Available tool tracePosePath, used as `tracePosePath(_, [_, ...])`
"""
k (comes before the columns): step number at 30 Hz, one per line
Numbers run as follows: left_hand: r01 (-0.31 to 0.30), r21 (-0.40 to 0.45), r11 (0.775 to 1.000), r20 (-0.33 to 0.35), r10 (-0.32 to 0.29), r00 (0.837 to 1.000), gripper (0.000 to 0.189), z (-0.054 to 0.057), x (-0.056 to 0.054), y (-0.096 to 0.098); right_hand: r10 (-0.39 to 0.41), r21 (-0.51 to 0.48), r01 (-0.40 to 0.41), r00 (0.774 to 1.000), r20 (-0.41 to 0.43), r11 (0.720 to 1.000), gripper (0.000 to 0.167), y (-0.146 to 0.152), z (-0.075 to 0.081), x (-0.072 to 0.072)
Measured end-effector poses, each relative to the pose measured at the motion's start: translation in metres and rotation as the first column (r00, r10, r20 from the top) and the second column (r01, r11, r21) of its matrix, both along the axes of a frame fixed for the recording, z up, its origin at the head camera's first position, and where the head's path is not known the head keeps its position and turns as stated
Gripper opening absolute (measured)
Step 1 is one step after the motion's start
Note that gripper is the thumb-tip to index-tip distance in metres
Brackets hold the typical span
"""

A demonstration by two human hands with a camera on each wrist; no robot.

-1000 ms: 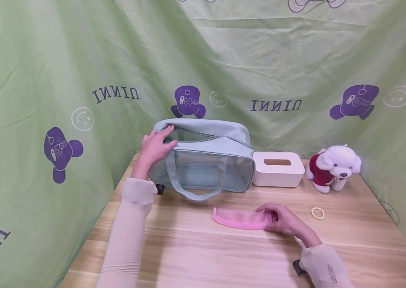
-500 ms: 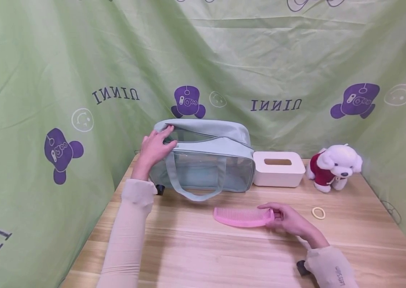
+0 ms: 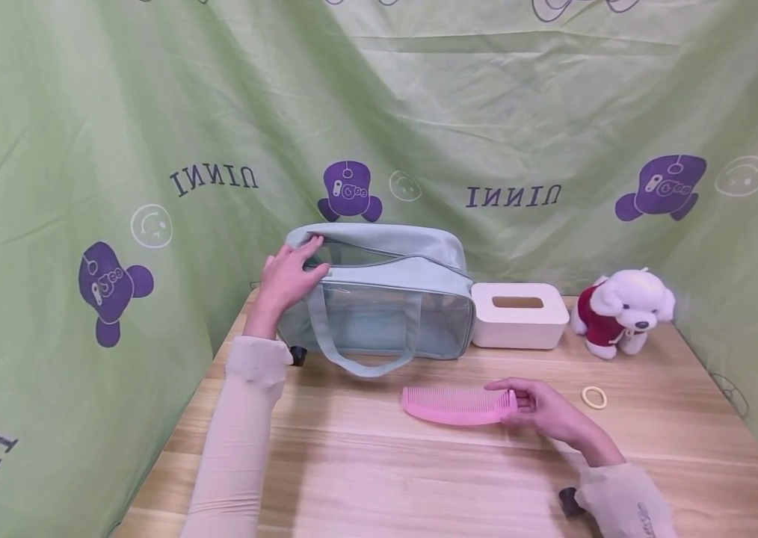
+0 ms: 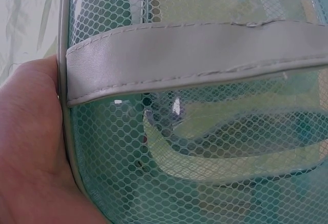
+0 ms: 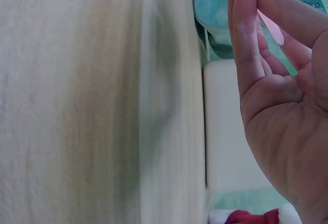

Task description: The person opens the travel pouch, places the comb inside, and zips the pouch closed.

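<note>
In the head view, my left hand [image 3: 285,282] holds the upper left end of a light blue toiletry bag [image 3: 442,273], fingertips at its unzipped top. The left wrist view has that hand's edge [image 4: 28,152] against the bag's mesh side panel [image 4: 107,147], below and above a pale strap; the fingers are hidden there. My right hand [image 3: 547,411] pinches one end of a pink comb [image 3: 456,411], teeth facing the bag, in front of it and to its right. In the right wrist view, only a sliver of the comb [image 5: 271,26] shows between the fingers.
A white tissue box [image 3: 520,332] stands against the bag's right end. Beyond it sits a white plush dog [image 3: 635,295] in a red top. A cream ring [image 3: 593,397] lies right of my right hand on the wooden table [image 3: 365,471]. Green printed cloth [image 3: 520,112] hangs behind.
My right hand has shifted slightly right with the comb. The left hand and the bag have stayed in place.
</note>
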State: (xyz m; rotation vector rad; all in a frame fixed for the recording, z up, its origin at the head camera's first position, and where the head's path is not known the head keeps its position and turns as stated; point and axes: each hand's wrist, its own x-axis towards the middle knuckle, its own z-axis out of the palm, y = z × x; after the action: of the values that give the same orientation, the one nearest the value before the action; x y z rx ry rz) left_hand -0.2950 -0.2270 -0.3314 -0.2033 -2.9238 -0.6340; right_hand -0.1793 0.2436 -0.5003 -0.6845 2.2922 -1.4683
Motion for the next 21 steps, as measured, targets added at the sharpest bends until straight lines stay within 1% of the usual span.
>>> tracePosePath(5, [-0.001, 0.000, 1.000, -0.005, 0.001, 1.000, 0.071, -0.001, 0.000, 0.000, 0.000, -0.007, 0.000, 1.000, -0.012, 1.000, 0.055, 0.002, 0.004, 0.001])
tracePosePath(8, [-0.001, 0.000, 1.000, -0.005, 0.001, 1.000, 0.070, -0.002, 0.000, 0.000, -0.007, -0.016, 0.007, 1.000, -0.003, 1.000, 0.056, 0.003, 0.011, 0.003])
tracePosePath(11, [0.000, -0.001, 1.000, -0.006, 0.000, 1.000, 0.070, -0.002, 0.000, 0.000, -0.004, -0.062, 0.006, 1.000, 0.029, 0.998, 0.058, 0.006, 0.021, 0.006])
tracePosePath(14, [0.002, -0.003, 1.000, -0.008, -0.002, 1.000, 0.070, -0.003, -0.001, 0.000, 0.002, -0.119, 0.002, 0.999, 0.039, 0.993, 0.059, 0.011, 0.032, 0.009])
tracePosePath(16, [0.001, -0.002, 1.000, -0.010, -0.001, 1.000, 0.071, -0.003, -0.001, 0.000, 0.004, -0.128, -0.002, 1.000, 0.013, 0.992, 0.057, 0.014, 0.039, 0.011])
tracePosePath(21, [0.002, 0.003, 1.000, -0.011, -0.002, 1.000, 0.070, -0.002, -0.001, 0.000, -0.002, -0.125, -0.008, 0.997, -0.080, 0.992, 0.056, 0.020, 0.055, 0.013])
